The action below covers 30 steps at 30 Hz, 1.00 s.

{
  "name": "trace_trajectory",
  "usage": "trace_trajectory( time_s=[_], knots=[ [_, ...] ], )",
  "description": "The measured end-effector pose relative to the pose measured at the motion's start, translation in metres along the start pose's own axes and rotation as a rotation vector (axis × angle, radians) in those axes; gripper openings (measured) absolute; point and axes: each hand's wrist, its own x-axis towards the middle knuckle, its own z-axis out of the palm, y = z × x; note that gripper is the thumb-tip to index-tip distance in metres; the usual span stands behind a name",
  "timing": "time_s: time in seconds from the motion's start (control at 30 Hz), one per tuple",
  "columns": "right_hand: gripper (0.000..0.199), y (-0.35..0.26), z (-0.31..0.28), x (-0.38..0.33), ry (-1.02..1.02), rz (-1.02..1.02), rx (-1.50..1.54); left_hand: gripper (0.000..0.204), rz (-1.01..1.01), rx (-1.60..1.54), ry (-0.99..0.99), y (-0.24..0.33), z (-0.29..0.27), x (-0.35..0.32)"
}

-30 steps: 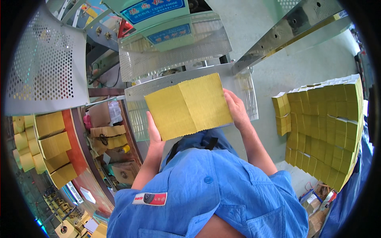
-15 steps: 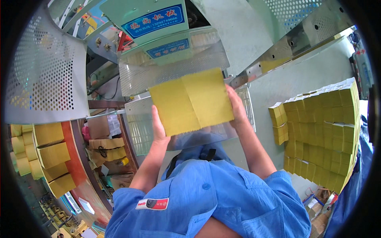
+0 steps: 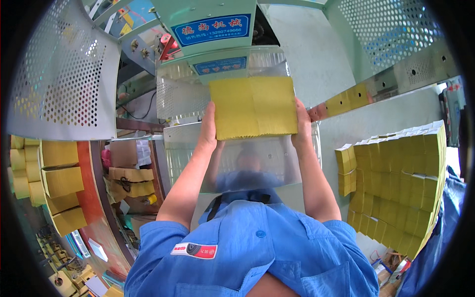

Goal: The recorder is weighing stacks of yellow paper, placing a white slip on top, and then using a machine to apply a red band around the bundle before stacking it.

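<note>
Between my two hands is a thick stack of yellow paper sheets (image 3: 255,106), with a faint crease line down its middle. My left hand (image 3: 209,126) presses on the left edge and my right hand (image 3: 302,124) on the right edge. Both sets of fingers are partly hidden behind the stack. Below it lies a shiny metal plate (image 3: 237,171), which mirrors my arms. Behind the stack stands a clear panel (image 3: 180,91) in front of a pale green machine housing (image 3: 208,42) bearing a blue label.
A perforated metal guard (image 3: 74,84) stands at the left, and a metal rail with holes (image 3: 371,94) runs along the right. Many bundled yellow paper stacks (image 3: 396,183) form a block at the right. More yellow stacks (image 3: 62,183) sit beside a red board (image 3: 91,183) at the left.
Both hands have carried the yellow stack a little away from me and to the right. It was tilted before and now sits nearly level, its near edge squarer. My view has shifted slightly.
</note>
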Motion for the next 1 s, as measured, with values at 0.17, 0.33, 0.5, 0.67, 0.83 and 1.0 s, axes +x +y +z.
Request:
trace_trajectory(
  time_s=[0.17,0.33,0.5,0.67,0.83,1.0],
  knots=[
    [0.057,-0.011,0.004,-0.010,-0.059,0.016,0.039,0.061,0.093,-0.058,0.000,-0.002,0.002,-0.007],
    [0.057,-0.019,0.007,-0.013,-0.048,0.072,-0.033,0.065,0.207,-0.022,-0.047,-0.009,0.011,-0.010],
    [0.062,-0.018,0.005,-0.007,-0.109,0.057,-0.027,0.068,0.200,0.001,-0.018,-0.011,0.017,-0.008],
    [0.063,-0.016,-0.002,0.001,-0.175,0.068,0.016,0.063,0.223,0.010,0.031,-0.015,0.026,-0.015],
    [0.061,-0.011,-0.010,0.007,-0.205,0.052,0.046,0.055,0.165,0.009,0.093,-0.014,0.029,-0.016],
    [0.060,-0.009,-0.014,0.008,-0.199,0.018,0.016,0.055,0.147,0.019,0.060,-0.017,0.025,-0.014]
  ],
)
